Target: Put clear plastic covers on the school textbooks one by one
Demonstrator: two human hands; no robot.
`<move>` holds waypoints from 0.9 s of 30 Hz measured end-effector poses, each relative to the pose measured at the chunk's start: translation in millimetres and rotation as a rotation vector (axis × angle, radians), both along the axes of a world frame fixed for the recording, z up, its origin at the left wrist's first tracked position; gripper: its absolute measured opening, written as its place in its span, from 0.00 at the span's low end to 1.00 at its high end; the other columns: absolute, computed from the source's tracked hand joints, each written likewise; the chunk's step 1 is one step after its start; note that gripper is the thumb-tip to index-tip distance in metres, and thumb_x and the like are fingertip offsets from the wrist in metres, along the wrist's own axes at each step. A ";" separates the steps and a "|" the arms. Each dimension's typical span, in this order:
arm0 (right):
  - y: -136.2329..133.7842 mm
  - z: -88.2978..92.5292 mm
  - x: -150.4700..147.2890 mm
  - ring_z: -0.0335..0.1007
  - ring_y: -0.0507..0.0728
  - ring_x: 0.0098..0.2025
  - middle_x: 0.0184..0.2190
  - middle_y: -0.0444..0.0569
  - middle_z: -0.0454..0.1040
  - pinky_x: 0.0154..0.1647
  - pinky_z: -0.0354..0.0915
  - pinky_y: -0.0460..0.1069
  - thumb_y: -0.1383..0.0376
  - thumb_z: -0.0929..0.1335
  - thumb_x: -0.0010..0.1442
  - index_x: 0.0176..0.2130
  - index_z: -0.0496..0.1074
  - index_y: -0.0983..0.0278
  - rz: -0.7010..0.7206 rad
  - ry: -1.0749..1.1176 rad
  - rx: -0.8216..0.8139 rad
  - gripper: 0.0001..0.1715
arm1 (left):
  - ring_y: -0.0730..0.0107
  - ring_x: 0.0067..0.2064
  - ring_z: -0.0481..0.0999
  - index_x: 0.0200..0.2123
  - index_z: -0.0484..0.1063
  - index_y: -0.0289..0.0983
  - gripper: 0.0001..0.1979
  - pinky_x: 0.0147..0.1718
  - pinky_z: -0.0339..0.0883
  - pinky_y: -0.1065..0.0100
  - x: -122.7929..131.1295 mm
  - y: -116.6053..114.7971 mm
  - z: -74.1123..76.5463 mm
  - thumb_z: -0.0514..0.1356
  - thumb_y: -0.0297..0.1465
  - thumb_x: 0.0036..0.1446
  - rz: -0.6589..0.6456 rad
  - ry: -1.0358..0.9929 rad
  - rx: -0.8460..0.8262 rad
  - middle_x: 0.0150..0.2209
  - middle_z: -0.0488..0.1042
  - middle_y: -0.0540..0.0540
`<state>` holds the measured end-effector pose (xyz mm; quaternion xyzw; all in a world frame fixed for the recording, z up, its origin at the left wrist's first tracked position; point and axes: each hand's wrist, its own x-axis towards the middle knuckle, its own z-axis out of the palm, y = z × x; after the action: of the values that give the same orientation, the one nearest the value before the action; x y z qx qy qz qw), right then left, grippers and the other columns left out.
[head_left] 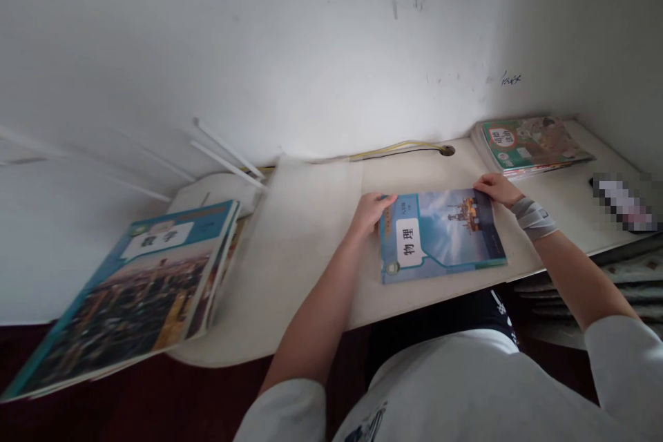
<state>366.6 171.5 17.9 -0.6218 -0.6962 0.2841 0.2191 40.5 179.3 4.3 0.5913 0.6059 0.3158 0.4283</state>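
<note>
A blue physics textbook [445, 238] with an oil rig on its cover lies turned sideways at the front of the white desk [290, 262]. My left hand [370, 213] grips its upper left corner, thumb on the cover and the other fingers hidden beneath. At the upper right corner, my right hand [498, 189] holds the book between thumb and fingers. A grey wrap [536, 217] circles my right wrist.
A stack topped by a mathematics textbook [155, 283] sits at the desk's left end. Toward the back right is a pile of green-covered books [533, 145], with a blurred-out phone-like object [624, 204] nearby. Yellow cables [398, 146] run along the wall into a round hole [447, 150].
</note>
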 end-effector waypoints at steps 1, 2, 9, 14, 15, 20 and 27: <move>3.4 -2.4 -0.4 0.58 0.50 0.23 0.17 0.42 0.63 0.25 0.55 0.46 0.54 0.62 0.53 0.23 0.66 0.65 0.000 -0.031 -0.001 0.19 | 0.60 0.32 0.73 0.16 0.63 0.38 0.17 0.28 0.63 0.68 -1.1 2.0 0.1 0.61 0.44 0.42 -0.001 0.073 0.024 0.18 0.68 0.48; 6.6 -4.4 -0.6 0.58 0.50 0.23 0.16 0.42 0.63 0.26 0.55 0.46 0.56 0.63 0.53 0.21 0.66 0.65 0.006 -0.053 0.000 0.17 | 0.60 0.33 0.73 0.16 0.63 0.38 0.17 0.28 0.61 0.68 -2.2 4.1 0.8 0.62 0.43 0.41 -0.004 0.145 0.048 0.18 0.67 0.48; 15.6 -8.0 -1.3 0.58 0.50 0.24 0.16 0.43 0.64 0.27 0.52 0.46 0.61 0.62 0.54 0.19 0.68 0.66 0.050 -0.208 -0.001 0.18 | 0.67 0.30 0.69 0.19 0.68 0.39 0.10 0.29 0.56 0.70 1.1 21.4 20.5 0.62 0.39 0.42 -0.216 0.445 0.162 0.22 0.71 0.49; 16.5 -7.1 -3.3 0.60 0.51 0.25 0.19 0.45 0.68 0.28 0.54 0.46 0.61 0.62 0.56 0.22 0.71 0.67 0.052 -0.294 -0.009 0.18 | 0.70 0.27 0.67 0.18 0.71 0.38 0.11 0.28 0.56 0.70 36.6 30.8 30.8 0.59 0.37 0.46 -0.467 0.475 0.214 0.21 0.71 0.50; 16.5 -6.3 -3.9 0.61 0.51 0.26 0.20 0.45 0.69 0.28 0.54 0.46 0.61 0.62 0.56 0.22 0.71 0.67 0.050 -0.311 -0.013 0.18 | 0.71 0.27 0.67 0.19 0.72 0.38 0.10 0.29 0.56 0.71 46.0 31.9 30.6 0.59 0.37 0.47 -0.510 0.471 0.222 0.21 0.71 0.50; 10.0 -0.5 -6.7 0.67 0.53 0.30 0.27 0.48 0.74 0.30 0.57 0.46 0.58 0.63 0.57 0.28 0.73 0.66 -0.019 -0.399 -0.022 0.16 | 0.71 0.23 0.66 0.23 0.74 0.36 0.11 0.27 0.56 0.70 77.5 39.9 23.7 0.57 0.36 0.49 -0.603 0.504 0.217 0.17 0.68 0.51; -10.9 -3.4 -16.9 0.72 0.59 0.40 0.40 0.56 0.75 0.35 0.61 0.50 0.53 0.60 0.61 0.41 0.70 0.63 -0.262 -0.611 0.034 0.18 | 0.69 0.30 0.69 0.26 0.73 0.36 0.07 0.31 0.58 0.69 82.0 34.5 8.8 0.56 0.31 0.52 -0.515 0.588 0.308 0.28 0.73 0.46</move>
<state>349.7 160.6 14.5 -0.7588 -0.6484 0.0424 0.0451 122.5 213.9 13.1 0.8456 0.4805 0.1028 0.2087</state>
